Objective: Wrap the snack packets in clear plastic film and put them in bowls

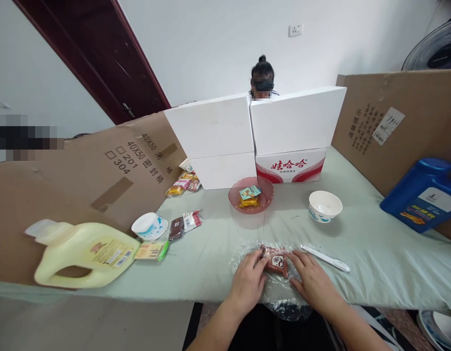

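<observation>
- Head view: my left hand (247, 282) and right hand (310, 280), fingers spread, pin a red snack packet (275, 259) on clear plastic wrap (284, 297) at the counter's (375, 253) near edge; a white knife (325, 258) lies beside them.

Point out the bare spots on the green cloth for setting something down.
Bare cloth lies between the pink dish and the white bowl, and right of the white stick toward the blue jug. It is crowded around the yellow jug and the snack packets, and at both hands on the plastic wrap.
</observation>
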`<state>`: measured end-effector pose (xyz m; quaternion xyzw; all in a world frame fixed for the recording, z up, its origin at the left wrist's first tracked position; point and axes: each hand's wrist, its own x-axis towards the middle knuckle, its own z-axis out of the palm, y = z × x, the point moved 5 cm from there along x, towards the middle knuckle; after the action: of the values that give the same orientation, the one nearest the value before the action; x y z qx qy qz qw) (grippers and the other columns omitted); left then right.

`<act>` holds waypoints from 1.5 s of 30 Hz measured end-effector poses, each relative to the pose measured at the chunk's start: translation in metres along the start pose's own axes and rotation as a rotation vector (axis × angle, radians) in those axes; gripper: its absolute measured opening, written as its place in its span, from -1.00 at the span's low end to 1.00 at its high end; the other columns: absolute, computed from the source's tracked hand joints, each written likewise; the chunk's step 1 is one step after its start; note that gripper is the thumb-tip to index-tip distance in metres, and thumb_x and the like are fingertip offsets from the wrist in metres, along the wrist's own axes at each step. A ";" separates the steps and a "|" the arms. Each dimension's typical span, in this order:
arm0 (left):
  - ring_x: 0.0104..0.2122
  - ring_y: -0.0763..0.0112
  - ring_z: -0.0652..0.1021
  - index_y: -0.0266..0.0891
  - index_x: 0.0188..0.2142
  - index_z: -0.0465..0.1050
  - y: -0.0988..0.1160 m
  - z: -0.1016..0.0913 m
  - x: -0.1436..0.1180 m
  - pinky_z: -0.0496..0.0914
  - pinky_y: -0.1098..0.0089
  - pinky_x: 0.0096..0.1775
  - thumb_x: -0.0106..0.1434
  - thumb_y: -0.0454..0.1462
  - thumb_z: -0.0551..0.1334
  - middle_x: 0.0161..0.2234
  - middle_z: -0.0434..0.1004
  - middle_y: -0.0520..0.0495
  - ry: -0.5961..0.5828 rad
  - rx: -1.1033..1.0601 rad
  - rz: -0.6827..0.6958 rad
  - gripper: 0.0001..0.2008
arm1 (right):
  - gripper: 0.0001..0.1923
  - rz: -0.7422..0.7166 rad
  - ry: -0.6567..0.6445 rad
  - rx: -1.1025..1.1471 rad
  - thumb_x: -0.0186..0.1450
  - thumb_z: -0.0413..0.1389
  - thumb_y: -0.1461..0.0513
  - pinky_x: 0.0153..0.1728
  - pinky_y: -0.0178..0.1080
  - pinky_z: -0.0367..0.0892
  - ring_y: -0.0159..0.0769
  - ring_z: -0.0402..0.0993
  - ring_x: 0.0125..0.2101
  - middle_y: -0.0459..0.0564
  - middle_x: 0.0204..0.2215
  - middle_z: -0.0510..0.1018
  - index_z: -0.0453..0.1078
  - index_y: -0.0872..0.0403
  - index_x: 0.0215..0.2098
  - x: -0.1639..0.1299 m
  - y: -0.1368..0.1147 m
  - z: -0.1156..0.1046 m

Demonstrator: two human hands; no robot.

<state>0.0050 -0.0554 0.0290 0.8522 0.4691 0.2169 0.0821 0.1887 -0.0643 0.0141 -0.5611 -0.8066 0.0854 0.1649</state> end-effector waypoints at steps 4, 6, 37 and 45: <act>0.20 0.03 0.29 -0.15 0.18 0.22 -0.007 0.012 0.008 0.33 -0.04 0.11 0.07 -0.51 0.20 0.22 0.23 -0.20 -0.042 0.012 0.036 -0.34 | -0.27 -0.086 0.142 0.017 0.27 0.08 0.10 0.16 -0.03 0.18 -0.06 0.05 0.26 0.10 0.30 0.11 -0.06 0.02 0.34 0.009 0.010 0.011; 0.17 0.03 0.34 -0.17 0.16 0.26 -0.012 0.016 0.013 0.36 -0.01 0.08 0.09 -0.48 0.22 0.22 0.23 -0.23 -0.046 0.000 0.031 -0.39 | -0.31 -0.119 0.156 0.000 0.33 0.00 0.05 0.18 -0.01 0.15 -0.09 -0.01 0.29 0.10 0.30 0.11 -0.08 0.04 0.35 0.018 0.016 0.021; 0.32 -0.06 -0.02 -0.09 0.29 0.08 -0.062 0.017 0.010 -0.03 -0.20 0.21 0.27 -0.02 0.19 0.33 -0.01 -0.21 -0.234 0.094 -0.068 -0.35 | -0.18 -0.051 -0.066 -0.064 0.28 -0.07 -0.20 0.24 0.12 -0.13 0.02 -0.17 0.32 0.17 0.33 0.00 0.04 0.11 0.32 0.035 0.026 0.039; 0.25 -0.02 0.17 -0.18 0.16 0.28 -0.047 -0.012 -0.045 0.19 -0.08 0.17 0.31 -0.19 0.16 0.21 0.24 -0.26 -0.040 0.064 0.052 -0.57 | -0.26 -0.299 -0.141 0.171 0.27 0.05 -0.12 0.25 0.13 -0.07 0.01 -0.17 0.32 0.10 0.31 0.08 0.08 -0.02 0.31 -0.004 0.007 0.007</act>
<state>-0.0576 -0.0679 0.0104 0.8703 0.4518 0.1868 0.0587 0.1932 -0.0653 0.0047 -0.4115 -0.8804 0.1673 0.1659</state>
